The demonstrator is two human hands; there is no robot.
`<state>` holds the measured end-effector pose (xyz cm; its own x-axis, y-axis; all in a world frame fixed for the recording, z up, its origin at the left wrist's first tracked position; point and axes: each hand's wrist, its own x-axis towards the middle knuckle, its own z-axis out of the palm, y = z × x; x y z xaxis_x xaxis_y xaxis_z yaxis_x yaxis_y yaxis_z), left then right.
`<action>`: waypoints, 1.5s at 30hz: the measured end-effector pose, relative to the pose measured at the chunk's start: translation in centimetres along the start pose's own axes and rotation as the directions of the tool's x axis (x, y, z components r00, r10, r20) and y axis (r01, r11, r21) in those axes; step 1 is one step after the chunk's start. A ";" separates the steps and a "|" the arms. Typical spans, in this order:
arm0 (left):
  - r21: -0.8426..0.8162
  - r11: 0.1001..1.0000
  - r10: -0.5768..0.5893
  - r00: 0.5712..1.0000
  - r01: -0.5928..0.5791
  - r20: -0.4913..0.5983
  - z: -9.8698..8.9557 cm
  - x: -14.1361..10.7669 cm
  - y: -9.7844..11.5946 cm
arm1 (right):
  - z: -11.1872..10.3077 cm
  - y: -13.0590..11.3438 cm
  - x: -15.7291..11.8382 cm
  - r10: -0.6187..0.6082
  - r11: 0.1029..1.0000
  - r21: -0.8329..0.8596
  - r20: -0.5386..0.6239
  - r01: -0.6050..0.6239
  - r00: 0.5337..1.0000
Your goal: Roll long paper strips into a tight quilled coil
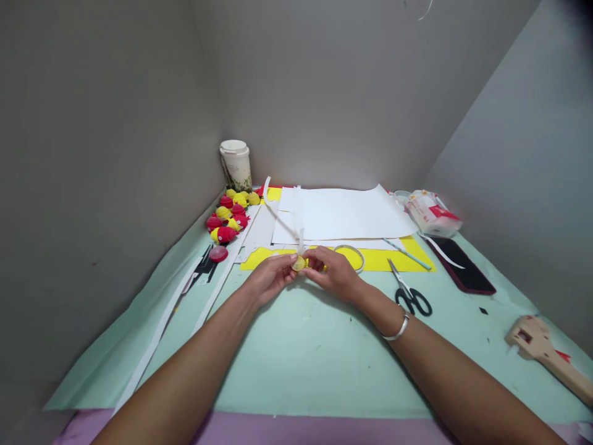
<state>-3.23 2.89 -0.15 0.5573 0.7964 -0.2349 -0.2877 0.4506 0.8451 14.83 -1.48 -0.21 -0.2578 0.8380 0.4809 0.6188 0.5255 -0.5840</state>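
Observation:
Between the fingertips of both hands is a small round yellow paper piece [299, 264]. My left hand [272, 276] pinches it from the left, thumb on top. At its right edge, my right hand [334, 272] has its fingers curled and closed on it. A pale narrow paper strip [301, 241] rises from just behind the yellow piece; whether it is joined to it I cannot tell. Behind the right hand lie a roll of tape [360, 254] and yellow paper [377, 262].
White sheets [343, 213] lie at the back. Red and yellow paper lanterns [225, 234] and a lidded cup [237, 165] stand back left. To the right are scissors [407, 295], a pencil [407, 254], a phone [461, 266], a tissue pack [433, 212] and a glue gun [546, 352].

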 end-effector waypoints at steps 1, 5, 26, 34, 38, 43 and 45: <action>0.007 1.000 -0.001 1.000 0.001 0.000 0.0 0.0 0.0 | 0.0 0.1 0.0 -0.001 1.000 0.013 0.003 0.000 1.000; 0.028 1.000 -0.002 1.000 0.002 0.000 -0.1 0.0 -0.1 | 0.0 0.5 0.0 -0.018 0.999 0.048 0.013 0.017 1.000; -0.029 0.999 0.018 1.000 -0.018 -0.013 0.0 0.1 -0.2 | 0.1 0.2 0.0 0.052 0.998 0.020 0.031 -0.052 0.998; -0.018 1.000 0.009 1.000 -0.009 0.010 0.1 0.0 -0.1 | 0.2 0.2 0.0 0.043 0.999 0.004 0.029 -0.043 0.999; 0.005 1.000 0.012 1.000 -0.012 0.014 0.1 0.0 -0.1 | 0.1 0.2 -0.1 0.020 0.999 0.032 0.033 -0.021 0.999; 0.023 1.000 0.010 1.000 -0.010 0.018 0.0 -0.1 -0.2 | 0.1 0.5 0.0 0.014 0.997 0.081 0.053 -0.019 0.999; 0.034 0.999 0.007 1.000 -0.007 0.018 0.0 -0.1 -0.1 | 0.1 0.6 0.0 0.017 0.995 0.095 0.059 -0.022 0.998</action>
<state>-3.21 2.76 -0.22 0.5693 0.7920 -0.2208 -0.2653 0.4311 0.8624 15.11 -1.18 -0.63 -0.2909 0.8539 0.4315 0.5512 0.5182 -0.6539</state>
